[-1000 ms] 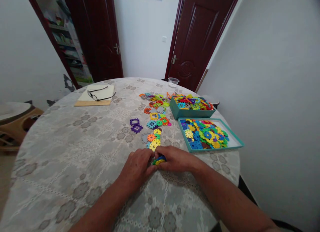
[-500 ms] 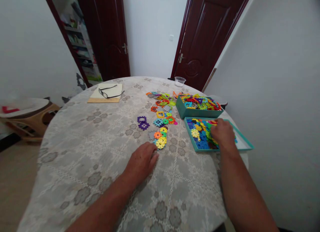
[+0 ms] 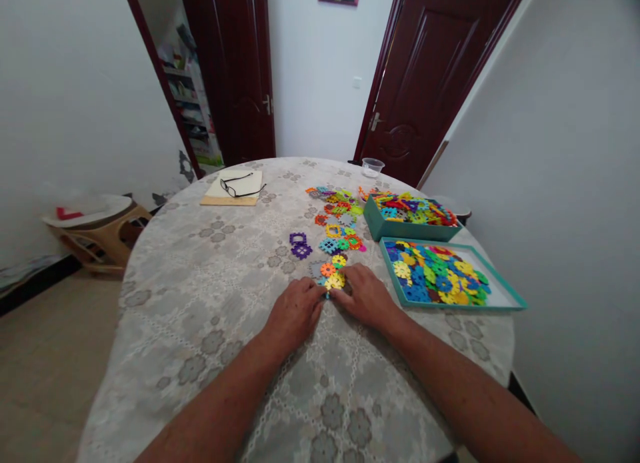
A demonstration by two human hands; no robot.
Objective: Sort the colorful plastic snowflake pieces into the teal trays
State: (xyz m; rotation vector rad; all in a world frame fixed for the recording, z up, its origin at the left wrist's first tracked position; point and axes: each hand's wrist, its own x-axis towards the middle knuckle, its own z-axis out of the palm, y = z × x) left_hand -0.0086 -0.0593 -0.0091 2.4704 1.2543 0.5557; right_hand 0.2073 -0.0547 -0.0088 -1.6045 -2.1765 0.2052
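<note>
My left hand (image 3: pixel 294 311) and my right hand (image 3: pixel 366 294) lie on the round table, fingertips meeting at the near end of a row of coloured plastic interlocking discs (image 3: pixel 334 240). The fingers of both hands are curled and pressed together. A yellow disc (image 3: pixel 335 282) shows just beyond the fingertips. What the fingers hold is hidden under them. Two purple pieces (image 3: pixel 300 245) lie left of the row.
A flat teal tray (image 3: pixel 505 302) with several discs lies at the right, and a deeper teal box (image 3: pixel 400 230) full of pieces stands behind it. Farther back are glasses (image 3: pixel 240 185) on a notebook, a clear cup (image 3: pixel 373 166) and two dark doors. A low stool (image 3: pixel 95 223) stands at the left.
My right hand left the left hand, reached into the flat teal tray, and has come back to meet the left hand. The left hand stayed on the table. The view shifted.
</note>
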